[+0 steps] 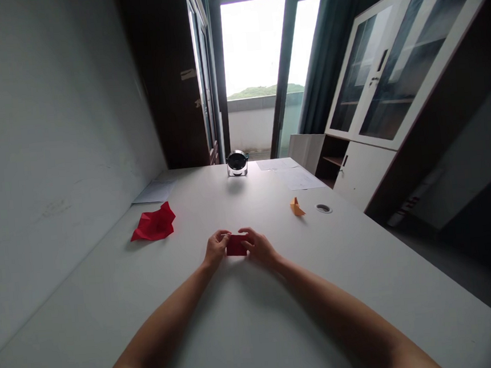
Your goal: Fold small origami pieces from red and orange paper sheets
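Observation:
A small dark red piece of folded paper (236, 246) stands between my hands, just above or on the white table. My left hand (216, 247) pinches its left edge between thumb and fingers. On the opposite side, my right hand (258, 246) grips the right edge, with the fingers curled behind it. Parts of the paper's back and the fingertips are hidden. Farther left lies a larger creased sheet of red paper (154, 223). To the right sits a small folded orange paper figure (296, 207).
The white table (250, 332) runs up to a wall on the left. A round black device on a stand (237, 163) is at its far end. White sheets (299, 177) lie at the far right, another sheet (154, 191) at the far left. A cable hole (324, 208) is near the right edge.

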The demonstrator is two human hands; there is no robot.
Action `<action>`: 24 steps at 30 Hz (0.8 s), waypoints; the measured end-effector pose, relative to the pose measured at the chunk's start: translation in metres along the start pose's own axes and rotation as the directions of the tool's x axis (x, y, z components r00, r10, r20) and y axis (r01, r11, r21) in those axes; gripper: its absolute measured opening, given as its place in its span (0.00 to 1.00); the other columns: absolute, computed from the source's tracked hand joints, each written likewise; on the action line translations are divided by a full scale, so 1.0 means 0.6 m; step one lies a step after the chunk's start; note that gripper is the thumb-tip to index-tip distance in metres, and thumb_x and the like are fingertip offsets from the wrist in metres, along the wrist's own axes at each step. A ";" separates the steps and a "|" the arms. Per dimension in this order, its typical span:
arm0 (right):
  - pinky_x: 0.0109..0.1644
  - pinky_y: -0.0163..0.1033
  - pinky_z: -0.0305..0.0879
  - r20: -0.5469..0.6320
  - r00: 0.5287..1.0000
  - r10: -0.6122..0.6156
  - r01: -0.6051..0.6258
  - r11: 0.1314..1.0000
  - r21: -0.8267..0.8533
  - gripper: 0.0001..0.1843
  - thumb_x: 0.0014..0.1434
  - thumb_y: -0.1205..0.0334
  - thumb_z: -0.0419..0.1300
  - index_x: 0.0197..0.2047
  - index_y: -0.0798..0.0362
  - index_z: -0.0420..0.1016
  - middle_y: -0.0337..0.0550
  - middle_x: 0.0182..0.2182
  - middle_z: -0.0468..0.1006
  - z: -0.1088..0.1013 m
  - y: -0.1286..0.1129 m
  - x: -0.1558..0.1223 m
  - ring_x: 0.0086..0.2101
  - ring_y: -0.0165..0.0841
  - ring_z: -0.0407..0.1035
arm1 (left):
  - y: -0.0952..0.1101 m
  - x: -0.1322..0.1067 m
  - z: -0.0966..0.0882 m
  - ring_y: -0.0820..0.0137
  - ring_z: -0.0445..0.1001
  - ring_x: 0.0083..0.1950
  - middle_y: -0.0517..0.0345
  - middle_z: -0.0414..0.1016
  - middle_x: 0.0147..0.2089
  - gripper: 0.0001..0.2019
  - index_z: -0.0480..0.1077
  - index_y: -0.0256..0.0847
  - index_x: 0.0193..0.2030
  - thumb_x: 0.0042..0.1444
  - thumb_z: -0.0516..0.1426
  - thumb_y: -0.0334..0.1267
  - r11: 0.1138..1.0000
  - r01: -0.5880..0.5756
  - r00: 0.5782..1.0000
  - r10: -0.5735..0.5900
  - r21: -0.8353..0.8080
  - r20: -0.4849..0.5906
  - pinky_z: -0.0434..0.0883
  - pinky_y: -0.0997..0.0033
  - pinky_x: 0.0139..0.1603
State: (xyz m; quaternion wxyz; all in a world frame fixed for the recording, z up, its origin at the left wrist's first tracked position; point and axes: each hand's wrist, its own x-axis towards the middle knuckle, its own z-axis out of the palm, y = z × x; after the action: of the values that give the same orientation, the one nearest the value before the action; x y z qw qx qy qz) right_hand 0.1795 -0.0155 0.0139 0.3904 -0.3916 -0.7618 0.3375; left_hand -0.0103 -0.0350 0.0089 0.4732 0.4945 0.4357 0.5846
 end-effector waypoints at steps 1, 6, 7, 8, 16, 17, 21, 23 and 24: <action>0.35 0.36 0.65 -0.014 1.000 0.000 0.000 1.000 -0.004 0.20 0.58 0.65 0.56 0.54 0.47 0.70 0.37 0.30 0.80 0.000 0.000 0.000 0.28 0.31 0.70 | -0.001 0.000 0.000 0.70 0.74 0.32 0.54 0.77 0.34 0.19 0.73 0.36 0.41 0.52 0.63 0.51 1.000 0.006 1.000 -0.006 -0.001 0.001 0.70 0.73 0.34; 0.32 0.34 0.62 -0.103 0.995 -0.014 0.013 1.000 -0.003 0.16 0.59 0.61 0.56 0.51 0.48 0.71 0.34 0.25 0.74 -0.005 -0.002 0.000 0.26 0.30 0.66 | -0.008 0.003 -0.004 0.68 0.76 0.31 0.56 0.77 0.31 0.20 0.70 0.37 0.38 0.52 0.62 0.54 0.999 0.019 1.000 -0.019 0.028 0.004 0.71 0.71 0.33; 0.32 0.33 0.62 -0.114 0.993 -0.018 0.019 1.000 0.005 0.16 0.59 0.61 0.56 0.51 0.49 0.71 0.34 0.25 0.73 -0.006 -0.002 0.001 0.26 0.29 0.66 | -0.010 0.004 -0.005 0.69 0.75 0.30 0.56 0.77 0.30 0.20 0.69 0.37 0.38 0.52 0.62 0.54 0.999 0.016 1.000 -0.016 0.044 0.001 0.70 0.71 0.33; 0.32 0.33 0.62 -0.122 0.992 -0.020 0.022 1.000 0.016 0.16 0.60 0.60 0.55 0.51 0.49 0.71 0.34 0.26 0.73 -0.006 -0.002 0.001 0.26 0.29 0.65 | -0.011 0.005 -0.005 0.69 0.75 0.29 0.56 0.77 0.29 0.19 0.69 0.37 0.37 0.52 0.62 0.53 0.998 0.014 1.000 -0.014 0.060 0.000 0.70 0.72 0.32; 0.30 0.33 0.61 -0.175 0.984 0.037 -0.008 0.986 0.166 0.14 0.59 0.58 0.55 0.48 0.50 0.71 0.33 0.24 0.70 -0.002 0.016 0.009 0.25 0.29 0.63 | -0.012 0.008 -0.004 0.71 0.73 0.26 0.57 0.75 0.26 0.19 0.72 0.36 0.34 0.57 0.58 0.53 0.987 0.018 0.998 -0.028 0.163 0.059 0.67 0.74 0.28; 0.29 0.32 0.61 -0.176 0.983 0.043 -0.011 0.983 0.181 0.13 0.59 0.58 0.55 0.48 0.50 0.71 0.33 0.24 0.70 -0.001 0.018 0.009 0.25 0.29 0.63 | -0.012 0.009 -0.005 0.72 0.72 0.25 0.57 0.75 0.25 0.19 0.72 0.36 0.34 0.57 0.58 0.53 0.985 0.007 0.997 -0.020 0.171 0.074 0.66 0.74 0.28; 0.29 0.33 0.61 -0.189 0.981 0.051 -0.008 0.975 0.222 0.13 0.59 0.56 0.56 0.46 0.50 0.72 0.34 0.23 0.70 0.001 0.019 0.009 0.24 0.29 0.63 | -0.015 0.010 -0.008 0.73 0.69 0.23 0.59 0.72 0.23 0.19 0.72 0.36 0.31 0.57 0.58 0.53 0.987 -0.005 0.997 -0.007 0.158 0.075 0.64 0.75 0.26; 0.29 0.34 0.61 -0.195 0.979 0.052 -0.002 0.969 0.246 0.13 0.60 0.54 0.55 0.45 0.51 0.73 0.35 0.23 0.71 0.001 0.017 0.007 0.25 0.30 0.64 | -0.017 0.011 -0.009 0.74 0.68 0.23 0.59 0.71 0.22 0.19 0.71 0.36 0.29 0.57 0.58 0.53 0.989 -0.003 0.999 -0.004 0.147 0.046 0.63 0.75 0.26; 0.30 0.34 0.62 -0.194 0.980 0.052 0.001 0.965 0.263 0.14 0.61 0.54 0.54 0.44 0.51 0.73 0.36 0.24 0.72 0.001 0.017 0.007 0.25 0.30 0.64 | -0.018 0.011 -0.009 0.74 0.68 0.22 0.59 0.71 0.21 0.19 0.71 0.37 0.29 0.57 0.58 0.54 0.990 -0.001 1.000 -0.004 0.142 0.030 0.63 0.75 0.26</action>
State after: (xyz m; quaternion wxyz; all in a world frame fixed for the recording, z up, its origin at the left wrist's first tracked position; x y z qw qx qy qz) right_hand 0.1809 -0.0073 0.0068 0.5087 -0.3783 -0.6624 0.3991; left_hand -0.0145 -0.0271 -0.0010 0.4438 0.5354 0.4694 0.5442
